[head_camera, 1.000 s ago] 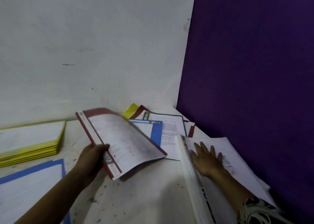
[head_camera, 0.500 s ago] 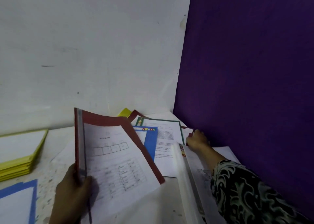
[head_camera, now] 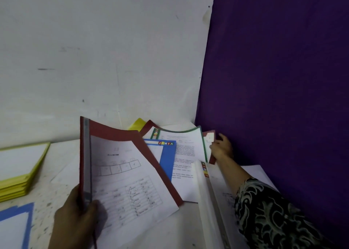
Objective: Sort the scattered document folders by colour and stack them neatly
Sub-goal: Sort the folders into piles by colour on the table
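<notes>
Red folder (head_camera: 113, 133) in left grip (head_camera: 75, 218), corner folder (head_camera: 212, 159) in right grip (head_camera: 221, 149)

The red folder (head_camera: 113, 133) in the left grip (head_camera: 75, 220) looks like smooth plastic holding matt paper. Under that grip the counter (head_camera: 56, 192) is matt, speckled, rough. The second red folder (head_camera: 212, 159) in the right grip (head_camera: 221, 148) looks alike; the sleeve (head_camera: 273, 220) behind it is patterned cloth.

Coloured letters starting J, ending A, on blue folder (head_camera: 167, 162), print in red folder (head_camera: 113, 133) unreadable

Left hand (head_camera: 75, 220) grips a red folder (head_camera: 113, 133) by its spine; right hand (head_camera: 221, 148) holds a second red folder (head_camera: 212, 159).
</notes>
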A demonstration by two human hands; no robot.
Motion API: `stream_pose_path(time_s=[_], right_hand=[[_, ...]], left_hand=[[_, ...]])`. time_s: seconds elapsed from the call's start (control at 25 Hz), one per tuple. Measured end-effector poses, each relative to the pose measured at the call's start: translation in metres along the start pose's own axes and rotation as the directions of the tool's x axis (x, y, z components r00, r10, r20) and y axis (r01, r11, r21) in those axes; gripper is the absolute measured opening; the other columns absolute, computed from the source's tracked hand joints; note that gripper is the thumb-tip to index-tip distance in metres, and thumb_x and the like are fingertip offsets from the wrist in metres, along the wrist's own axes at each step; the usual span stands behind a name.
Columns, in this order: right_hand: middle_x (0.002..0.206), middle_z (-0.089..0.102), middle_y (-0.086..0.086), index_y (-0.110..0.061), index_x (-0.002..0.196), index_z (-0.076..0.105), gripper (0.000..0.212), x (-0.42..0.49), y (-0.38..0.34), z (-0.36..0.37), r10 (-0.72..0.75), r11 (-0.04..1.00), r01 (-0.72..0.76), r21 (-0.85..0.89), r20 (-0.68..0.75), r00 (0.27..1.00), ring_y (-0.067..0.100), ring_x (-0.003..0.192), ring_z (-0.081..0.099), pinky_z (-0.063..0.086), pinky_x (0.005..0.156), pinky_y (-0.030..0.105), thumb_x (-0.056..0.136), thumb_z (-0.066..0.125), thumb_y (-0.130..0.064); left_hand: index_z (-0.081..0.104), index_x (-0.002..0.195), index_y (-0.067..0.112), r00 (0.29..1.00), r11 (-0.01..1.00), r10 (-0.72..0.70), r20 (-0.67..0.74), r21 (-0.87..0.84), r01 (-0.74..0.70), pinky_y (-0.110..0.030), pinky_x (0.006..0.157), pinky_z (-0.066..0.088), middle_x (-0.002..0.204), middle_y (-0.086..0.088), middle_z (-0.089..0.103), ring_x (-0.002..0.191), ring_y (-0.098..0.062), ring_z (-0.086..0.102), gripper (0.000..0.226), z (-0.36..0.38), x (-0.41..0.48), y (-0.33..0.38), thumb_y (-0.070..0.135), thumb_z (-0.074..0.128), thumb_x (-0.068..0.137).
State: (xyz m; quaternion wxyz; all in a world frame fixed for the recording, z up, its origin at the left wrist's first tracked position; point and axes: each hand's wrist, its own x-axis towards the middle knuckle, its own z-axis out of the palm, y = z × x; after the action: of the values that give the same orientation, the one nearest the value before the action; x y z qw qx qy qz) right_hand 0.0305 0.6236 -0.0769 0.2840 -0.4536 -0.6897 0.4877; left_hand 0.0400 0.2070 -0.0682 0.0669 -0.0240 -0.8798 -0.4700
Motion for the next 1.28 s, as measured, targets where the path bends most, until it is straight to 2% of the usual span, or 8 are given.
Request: stream_pose_path(time_s=[0.08,0.2,0.36,0.52,0.8,0.92,1.08,1.28], right_hand=[[0.122,0.066,0.010,-0.015,0.143,0.047,0.061,-0.002,-0.006,-0.004,-0.014,0.984,-0.004,0.178,0.100,0.995,0.027,0.100,0.065,0.054,0.091,0.045,0.087,0.062,0.003],[0.113,0.069,0.013,-0.005,0.125,0.063,0.030,-0.007,-0.016,-0.012,-0.083,0.997,0.079,0.023,0.237,0.968,0.027,0.093,0.067,0.058,0.083,0.044,0.096,0.055,-0.008],[0.099,0.066,0.010,-0.002,0.119,0.065,0.027,-0.018,-0.051,-0.028,-0.331,0.937,0.335,0.097,-0.048,0.942,0.019,0.080,0.059,0.049,0.066,0.028,0.101,0.047,-0.009],[0.101,0.065,0.005,0.000,0.115,0.066,0.028,-0.031,-0.088,-0.055,-0.488,0.828,0.534,0.171,-0.249,0.837,0.016,0.091,0.058,0.047,0.081,0.028,0.101,0.045,-0.011],[0.095,0.066,-0.011,-0.013,0.114,0.066,0.024,-0.097,-0.154,-0.100,-0.530,0.630,0.674,0.387,-0.420,0.736,-0.004,0.082,0.063,0.053,0.077,0.013,0.100,0.046,-0.010],[0.097,0.068,-0.006,-0.013,0.116,0.065,0.026,-0.135,-0.162,-0.091,-0.451,0.629,0.593,0.503,-0.385,0.805,-0.001,0.081,0.065,0.054,0.068,0.014,0.099,0.046,-0.007],[0.097,0.069,0.001,-0.026,0.095,0.067,0.031,-0.176,-0.114,-0.039,-0.148,0.649,0.217,0.729,-0.159,0.976,0.017,0.085,0.064,0.055,0.073,0.031,0.092,0.046,-0.005],[0.115,0.066,0.004,-0.019,0.126,0.062,0.040,-0.244,-0.032,0.033,0.159,0.727,-0.106,0.678,-0.017,0.987,0.026,0.095,0.064,0.054,0.081,0.035,0.096,0.039,-0.005]], left_hand=[[0.057,0.124,0.015,1.000,0.999,0.009,-0.005,-0.035,-0.010,-0.043,0.081,0.049,0.091,-0.016,0.066,0.082,-0.036,0.063,0.051,0.000,-0.002,0.003,0.030,0.061,0.075],[0.057,0.119,0.010,1.000,0.998,0.012,-0.018,-0.068,-0.013,-0.044,0.085,0.047,0.089,-0.011,0.061,0.083,-0.034,0.059,0.035,0.000,0.000,0.002,0.005,0.065,0.085],[0.051,0.130,0.009,1.000,0.998,0.012,-0.016,-0.063,-0.013,-0.045,0.091,0.043,0.094,-0.006,0.057,0.088,-0.029,0.054,0.045,0.002,0.006,-0.002,0.003,0.064,0.087],[0.046,0.137,0.009,1.000,0.994,-0.002,-0.030,-0.110,-0.001,-0.044,0.089,0.043,0.095,-0.007,0.057,0.086,-0.028,0.053,0.053,0.000,0.007,-0.005,0.000,0.062,0.088],[0.046,0.125,0.009,0.993,0.965,-0.122,0.002,-0.232,0.119,-0.030,0.055,0.043,0.079,-0.014,0.061,0.063,-0.028,0.058,0.041,-0.005,0.008,-0.005,0.001,0.060,0.087],[0.048,0.119,0.004,0.987,0.941,-0.163,0.020,-0.298,0.161,-0.032,0.056,0.041,0.081,-0.012,0.059,0.067,-0.025,0.056,0.032,-0.009,0.008,-0.005,0.004,0.059,0.088],[0.047,0.115,0.005,0.980,0.924,-0.177,0.091,-0.327,0.198,-0.037,0.065,0.049,0.098,-0.013,0.057,0.077,-0.024,0.056,0.026,-0.013,0.005,-0.005,0.009,0.056,0.090],[0.046,0.115,0.010,0.970,0.862,-0.204,0.135,-0.446,0.243,-0.040,0.092,0.047,0.119,-0.013,0.059,0.097,-0.025,0.056,0.030,-0.018,0.011,-0.013,0.037,0.041,0.102]])
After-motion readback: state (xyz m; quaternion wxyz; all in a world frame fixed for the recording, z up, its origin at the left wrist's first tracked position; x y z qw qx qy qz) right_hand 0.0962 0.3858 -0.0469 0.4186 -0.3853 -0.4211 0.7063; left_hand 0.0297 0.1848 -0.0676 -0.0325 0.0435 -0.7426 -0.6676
